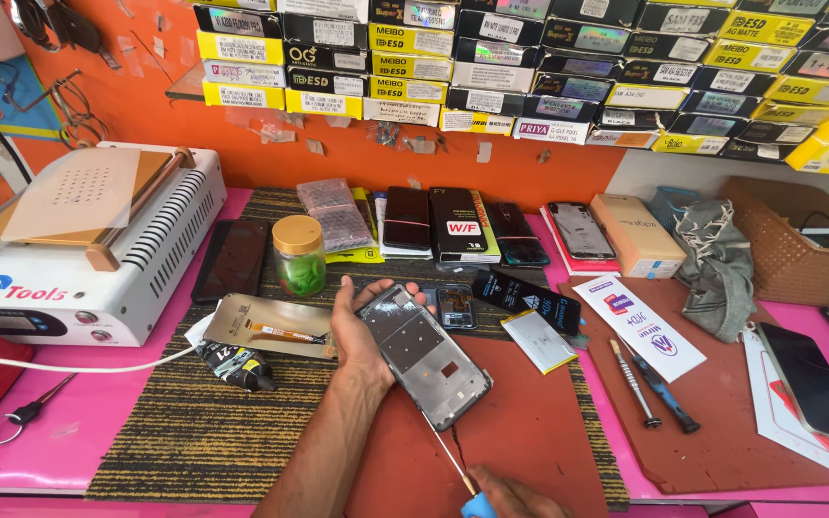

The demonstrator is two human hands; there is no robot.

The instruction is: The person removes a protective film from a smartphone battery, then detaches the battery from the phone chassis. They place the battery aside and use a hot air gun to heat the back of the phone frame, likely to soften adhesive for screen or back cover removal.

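Frame [424, 355] of phone, grey, screenless

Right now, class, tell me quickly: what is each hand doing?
Left hand: closed on the phone frame, holding it tilted above the mat.
Right hand: closed on a blue-handled tool, its tip at the frame's lower end.
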